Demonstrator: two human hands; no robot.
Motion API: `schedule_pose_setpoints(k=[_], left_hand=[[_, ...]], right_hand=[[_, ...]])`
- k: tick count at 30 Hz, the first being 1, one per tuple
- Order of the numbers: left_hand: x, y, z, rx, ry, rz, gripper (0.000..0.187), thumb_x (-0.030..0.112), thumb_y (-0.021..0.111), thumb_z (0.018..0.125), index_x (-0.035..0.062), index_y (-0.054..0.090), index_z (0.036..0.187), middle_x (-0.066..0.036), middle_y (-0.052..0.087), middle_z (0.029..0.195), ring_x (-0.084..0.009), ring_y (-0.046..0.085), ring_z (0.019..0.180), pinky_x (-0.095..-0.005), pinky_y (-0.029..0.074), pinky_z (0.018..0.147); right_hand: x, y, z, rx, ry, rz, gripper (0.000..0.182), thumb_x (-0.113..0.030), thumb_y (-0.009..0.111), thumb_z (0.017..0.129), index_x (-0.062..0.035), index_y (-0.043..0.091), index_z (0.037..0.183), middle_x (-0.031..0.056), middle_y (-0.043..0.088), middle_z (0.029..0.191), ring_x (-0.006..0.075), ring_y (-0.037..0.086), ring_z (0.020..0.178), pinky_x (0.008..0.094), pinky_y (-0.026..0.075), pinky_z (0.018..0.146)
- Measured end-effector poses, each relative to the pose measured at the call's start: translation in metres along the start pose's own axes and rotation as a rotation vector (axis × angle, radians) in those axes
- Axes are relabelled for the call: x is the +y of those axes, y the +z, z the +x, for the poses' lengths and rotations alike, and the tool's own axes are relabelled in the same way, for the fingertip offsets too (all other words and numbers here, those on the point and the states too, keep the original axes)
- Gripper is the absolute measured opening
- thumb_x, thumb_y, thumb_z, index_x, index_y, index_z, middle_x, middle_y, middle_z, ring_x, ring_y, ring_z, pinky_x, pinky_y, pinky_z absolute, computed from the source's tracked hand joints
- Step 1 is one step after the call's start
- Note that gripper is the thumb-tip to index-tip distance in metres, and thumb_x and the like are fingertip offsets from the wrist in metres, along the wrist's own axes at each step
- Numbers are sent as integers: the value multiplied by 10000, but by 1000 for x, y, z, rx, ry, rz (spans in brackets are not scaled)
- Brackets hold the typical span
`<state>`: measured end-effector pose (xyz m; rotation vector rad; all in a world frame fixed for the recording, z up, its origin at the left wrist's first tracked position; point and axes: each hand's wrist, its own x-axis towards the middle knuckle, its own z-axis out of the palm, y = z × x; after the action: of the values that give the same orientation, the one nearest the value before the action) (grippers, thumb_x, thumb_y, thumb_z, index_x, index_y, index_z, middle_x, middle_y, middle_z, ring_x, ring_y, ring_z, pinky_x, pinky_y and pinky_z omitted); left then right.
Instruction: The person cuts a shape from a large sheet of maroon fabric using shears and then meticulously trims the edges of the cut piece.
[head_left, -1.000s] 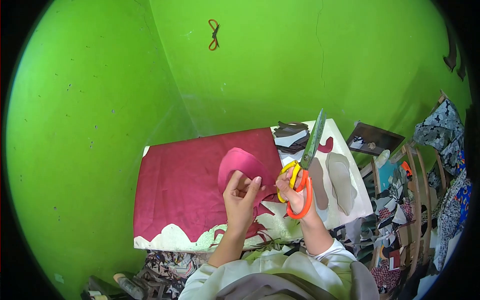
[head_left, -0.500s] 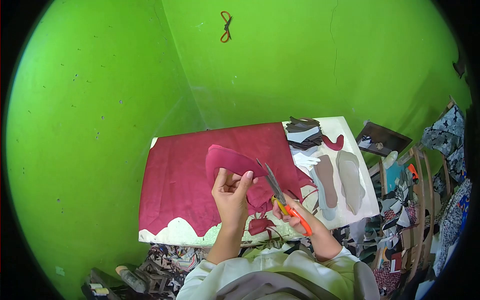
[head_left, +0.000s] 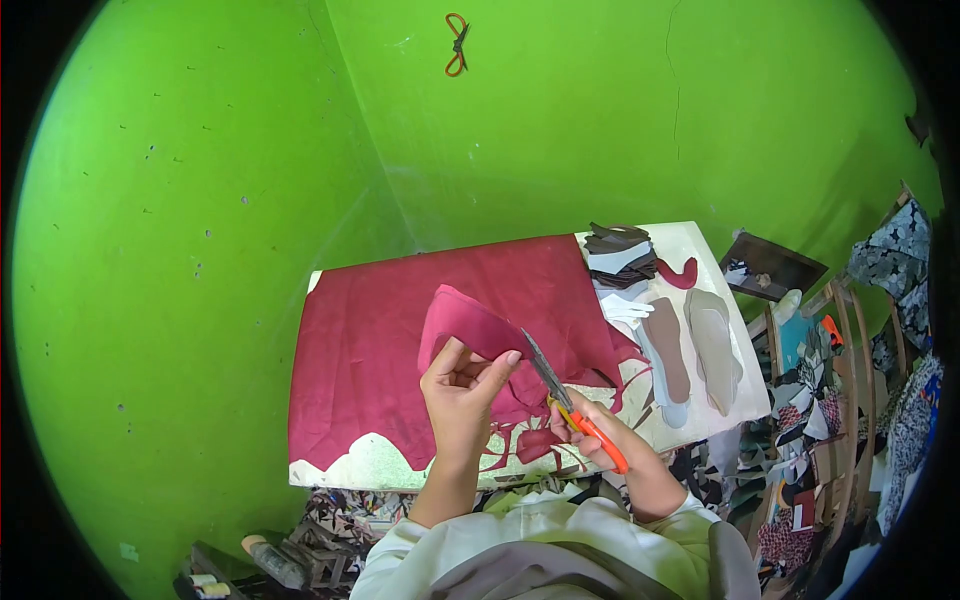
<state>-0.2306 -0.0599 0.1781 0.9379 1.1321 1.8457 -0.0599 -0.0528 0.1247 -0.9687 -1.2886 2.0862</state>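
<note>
My left hand (head_left: 462,392) pinches a curved dark red piece of material (head_left: 470,322) between thumb and fingers, holding it up above the table. My right hand (head_left: 592,432) grips scissors (head_left: 606,446) with orange and yellow handles. Their blades point up and to the left, at the right end of the held piece, and look nearly closed. Below both hands a large dark red sheet (head_left: 350,360) covers much of the white table (head_left: 755,395). Narrow red offcuts (head_left: 537,444) lie near the table's front edge, beneath the scissors.
Dark strips (head_left: 618,255) are stacked at the back right, beside a small curved red piece (head_left: 678,273). Sole-shaped pieces (head_left: 712,350) lie on the table's right part. A wooden rack (head_left: 858,400) with fabric scraps stands at the right. Another pair of scissors (head_left: 457,45) hangs on the green wall.
The scissor blades have come closer together at the held piece. The view has shifted slightly, so the table appears a little further right and higher.
</note>
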Motion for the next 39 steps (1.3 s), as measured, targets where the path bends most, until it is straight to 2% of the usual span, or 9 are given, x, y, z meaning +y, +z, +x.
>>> schedule_pose_setpoints(k=[2,4,6,8,11,15,25,34,39], left_hand=[[4,0,1,11,-10,2,253,-45,669,690,56,443,637,1,530,616,-39,512,564,-151,394,510],[2,-5,2,-15,-29,-29,257,-39,678,681,58,444,638,5,530,617,-35,508,565,-149,392,506],[2,-9,3,-36,-46,-50,262,-32,685,673,62,444,637,12,525,615,-28,495,561,-147,382,497],[4,-11,4,-51,-62,-61,269,-24,692,666,67,442,634,22,516,611,-19,472,550,-143,365,484],[5,-16,5,-58,-58,-20,265,-24,694,660,75,449,635,33,503,606,-7,437,527,-140,330,460],[2,-22,6,-57,-53,-64,234,-26,694,657,74,481,656,37,503,606,2,408,509,-136,305,449],[16,-25,6,-66,-35,-98,165,-30,677,669,32,557,764,15,555,654,10,433,513,-126,311,444],[20,-28,4,-60,-44,-142,354,-48,654,684,-13,559,1024,9,574,714,9,433,528,-127,325,453],[23,-31,5,-79,-46,-120,479,-62,646,686,-19,499,1141,12,570,740,7,434,543,-124,339,466]], right_hand=[[10,-1,1,-104,-422,-362,427,-421,511,811,-35,415,966,33,450,744,37,427,524,165,306,380],[-2,2,-2,-100,-37,7,408,-365,530,792,-23,408,979,41,458,761,48,453,588,176,336,412],[0,3,-1,-83,34,19,396,-326,534,780,-14,405,987,49,465,776,63,470,630,192,361,434],[17,2,2,-53,-207,-327,386,-304,522,776,-6,404,991,60,470,790,81,477,649,213,382,446],[5,11,-2,-91,1,-73,456,-340,558,730,-1,398,989,66,473,778,115,473,640,237,398,503],[9,7,-1,-175,-227,-366,373,-273,522,746,-8,397,976,45,461,716,115,449,610,233,370,483],[18,7,6,-197,-113,-242,379,-48,473,675,4,375,1038,97,481,670,195,458,570,276,400,531],[10,14,5,-179,142,107,352,-31,483,677,9,376,1010,81,472,668,155,446,539,250,375,482],[2,23,-3,-200,-150,-250,252,-57,454,742,-4,391,979,59,450,653,112,406,511,223,336,450]])
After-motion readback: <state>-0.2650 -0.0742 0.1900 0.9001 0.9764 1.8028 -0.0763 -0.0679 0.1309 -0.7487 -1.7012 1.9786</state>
